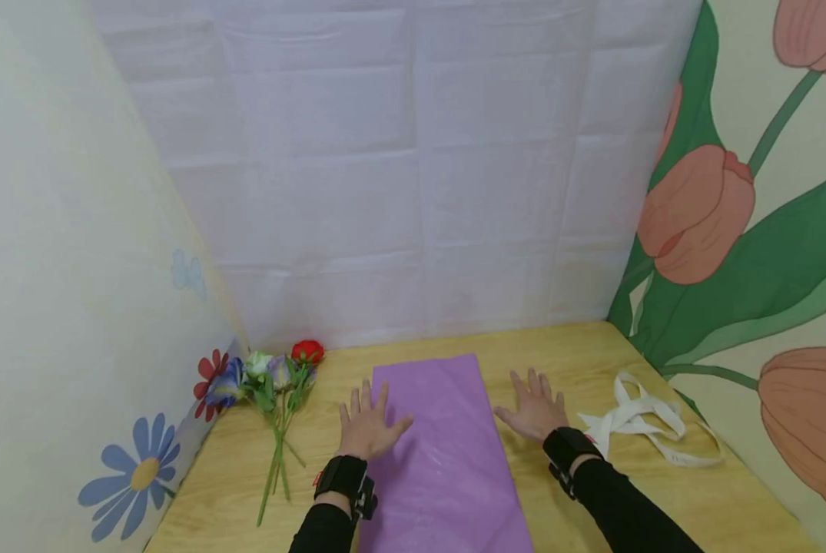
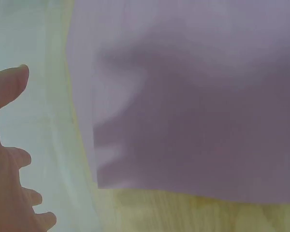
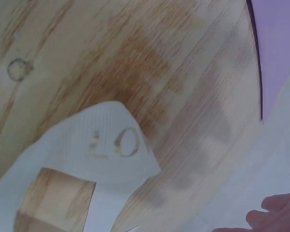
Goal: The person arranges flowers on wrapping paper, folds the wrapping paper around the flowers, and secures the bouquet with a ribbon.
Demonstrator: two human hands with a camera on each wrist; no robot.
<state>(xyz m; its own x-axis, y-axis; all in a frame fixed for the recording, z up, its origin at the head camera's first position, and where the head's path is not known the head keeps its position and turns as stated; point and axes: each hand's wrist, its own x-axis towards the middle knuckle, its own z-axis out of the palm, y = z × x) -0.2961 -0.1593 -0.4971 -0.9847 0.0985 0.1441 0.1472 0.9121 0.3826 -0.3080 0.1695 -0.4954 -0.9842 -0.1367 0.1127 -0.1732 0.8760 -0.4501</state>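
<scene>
A long sheet of purple wrapping paper (image 1: 447, 453) lies on the wooden table between the two hands. My left hand (image 1: 367, 430), fingers spread, hovers over the paper's left edge and casts a shadow on it in the left wrist view. On the other side, my right hand (image 1: 535, 407) is spread above the bare wood, just right of the paper. Neither hand holds anything. Close to the right wrist lies a loosely looped white ribbon (image 1: 634, 415), whose printed letters show in the right wrist view. Artificial flowers (image 1: 277, 384) with green stems lie left of the left hand.
The wooden table (image 1: 565, 346) meets a white creased cloth (image 1: 413, 192) at its back. A pale panel with painted flowers (image 1: 143, 472) stands along the left side, and a panel with large painted tulips (image 1: 703, 215) along the right. Black camera bands sit on both wrists.
</scene>
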